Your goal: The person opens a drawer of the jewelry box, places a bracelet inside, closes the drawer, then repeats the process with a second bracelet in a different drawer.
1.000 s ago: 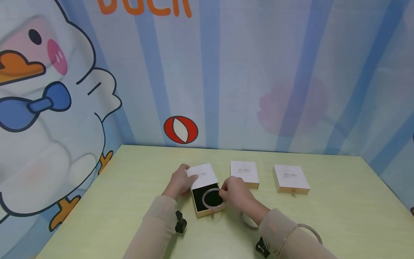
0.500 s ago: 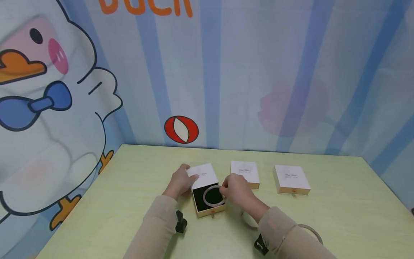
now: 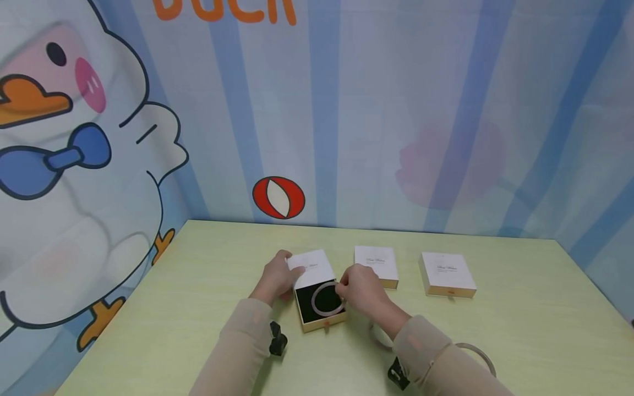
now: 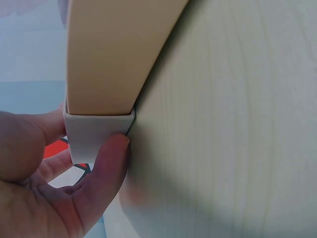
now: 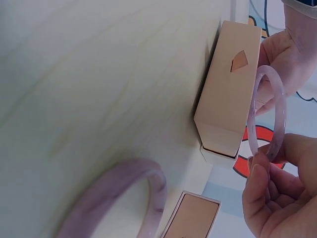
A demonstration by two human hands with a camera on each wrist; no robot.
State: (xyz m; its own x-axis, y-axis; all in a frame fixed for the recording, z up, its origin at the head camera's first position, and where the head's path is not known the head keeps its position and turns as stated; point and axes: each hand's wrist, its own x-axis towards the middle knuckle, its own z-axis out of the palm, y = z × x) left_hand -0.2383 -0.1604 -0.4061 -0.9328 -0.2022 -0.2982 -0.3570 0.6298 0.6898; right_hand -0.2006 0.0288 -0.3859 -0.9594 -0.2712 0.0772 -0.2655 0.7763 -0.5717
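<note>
Right hand (image 5: 282, 191) pinches a bangle (image 5: 281, 114), left hand (image 3: 275, 279) a box (image 3: 315, 269), whose dark lining (image 3: 305, 308) only head view shows.

Pale wood-grain table (image 3: 163, 313): three white-topped boxes (image 3: 448, 270), two bangles (image 5: 106, 189).

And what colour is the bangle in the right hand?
The bangle is pale lilac, clearest in the right wrist view.
</note>
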